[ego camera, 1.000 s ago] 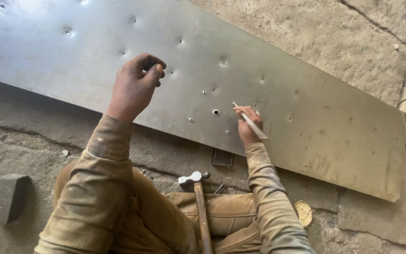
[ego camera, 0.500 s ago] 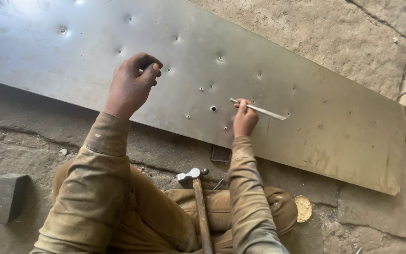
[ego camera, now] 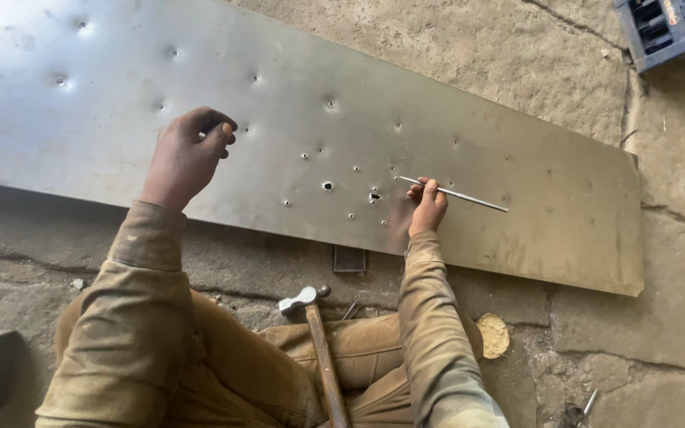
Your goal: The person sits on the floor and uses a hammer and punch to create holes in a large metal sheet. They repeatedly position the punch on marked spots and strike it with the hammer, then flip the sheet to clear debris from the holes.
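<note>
Metal rod (ego camera: 453, 193) now lying nearly flat across the punched metal sheet (ego camera: 517, 166) near its lower edge, swung down from pointing, right hand (ego camera: 426, 208) pinching its left end, left hand (ego camera: 188, 154) curling closed on the sheet, hammer (ego camera: 315, 333) idling on lap.

place: metal workshop, work done on ground
signs: punched steel sheet (ego camera: 469, 158), hammer (ego camera: 315, 333), rough stone floor (ego camera: 469, 47)
</note>
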